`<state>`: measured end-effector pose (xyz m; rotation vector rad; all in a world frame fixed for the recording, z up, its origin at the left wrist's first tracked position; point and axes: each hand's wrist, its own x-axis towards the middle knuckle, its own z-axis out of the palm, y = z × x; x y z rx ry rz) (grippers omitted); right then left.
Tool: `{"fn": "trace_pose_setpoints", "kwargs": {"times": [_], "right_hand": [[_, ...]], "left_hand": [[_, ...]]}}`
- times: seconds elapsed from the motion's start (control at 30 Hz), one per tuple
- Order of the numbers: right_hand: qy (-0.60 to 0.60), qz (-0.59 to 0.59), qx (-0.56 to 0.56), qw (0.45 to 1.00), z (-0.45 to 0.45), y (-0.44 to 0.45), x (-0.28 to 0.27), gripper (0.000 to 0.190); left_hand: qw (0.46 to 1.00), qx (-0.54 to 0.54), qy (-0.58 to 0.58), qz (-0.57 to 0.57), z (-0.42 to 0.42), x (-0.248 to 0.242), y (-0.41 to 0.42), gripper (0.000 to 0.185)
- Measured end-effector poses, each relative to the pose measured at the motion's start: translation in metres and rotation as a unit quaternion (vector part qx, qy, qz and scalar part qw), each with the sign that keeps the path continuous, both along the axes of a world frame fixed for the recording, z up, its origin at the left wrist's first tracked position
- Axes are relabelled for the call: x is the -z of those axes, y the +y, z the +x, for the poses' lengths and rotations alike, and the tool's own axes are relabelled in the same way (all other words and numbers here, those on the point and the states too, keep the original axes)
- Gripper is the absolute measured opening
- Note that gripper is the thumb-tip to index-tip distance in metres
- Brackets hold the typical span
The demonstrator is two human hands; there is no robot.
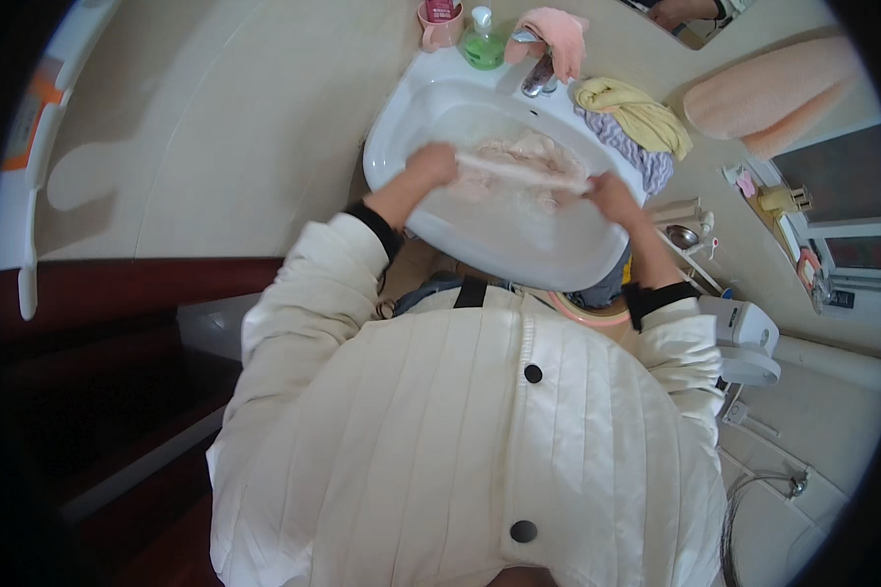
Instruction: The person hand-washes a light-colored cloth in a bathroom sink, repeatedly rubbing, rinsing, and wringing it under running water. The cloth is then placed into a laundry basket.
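Observation:
Over a white washbasin (440,249), a pale pink wet cloth (521,170) is stretched between my two hands. My left hand (433,164) grips its left end near the basin's left side. At the other end, my right hand (614,197) is closed on the cloth close to the right rim. Both hands and the cloth are blurred. More pale pink fabric (532,150) lies bunched in the cloudy water behind and below the stretched part; whether it is the same piece I cannot tell.
A chrome faucet (537,79) with a pink cloth (564,37) draped over it stands at the back. Left of it are a green soap pump bottle (483,45) and a pink mug (440,31). Yellow (631,110) and lilac towels (628,147) rest on the right rim.

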<state>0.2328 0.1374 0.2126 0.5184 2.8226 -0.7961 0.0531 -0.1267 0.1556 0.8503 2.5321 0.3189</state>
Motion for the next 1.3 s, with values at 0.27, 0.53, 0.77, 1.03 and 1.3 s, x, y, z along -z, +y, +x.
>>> {"fn": "trace_pose_setpoints", "kwargs": {"times": [0.27,0.53,0.77,1.03,1.3], "right_hand": [[0.069,-0.044,-0.074,0.994,-0.02,-0.019,0.137,0.026],[0.0,0.102,-0.111,0.989,-0.033,-0.052,0.223,0.022],[-0.048,0.131,-0.12,0.983,-0.063,-0.053,0.231,0.016],[-0.152,0.071,-0.217,0.962,-0.025,-0.055,0.2,0.022],[0.073,0.005,0.054,0.996,-0.023,-0.017,0.025,0.034]], "left_hand": [[0.988,-0.137,-0.068,-0.005,0.033,0.069,0.036,0.051],[0.994,0.088,-0.001,-0.065,0.036,0.154,0.061,0.048],[0.986,0.074,-0.145,-0.02,0.01,0.178,0.081,0.035],[0.986,0.137,-0.062,-0.069,0.032,0.141,0.055,0.05],[0.934,0.027,-0.253,0.25,-0.004,0.029,0.01,0.039]]}}
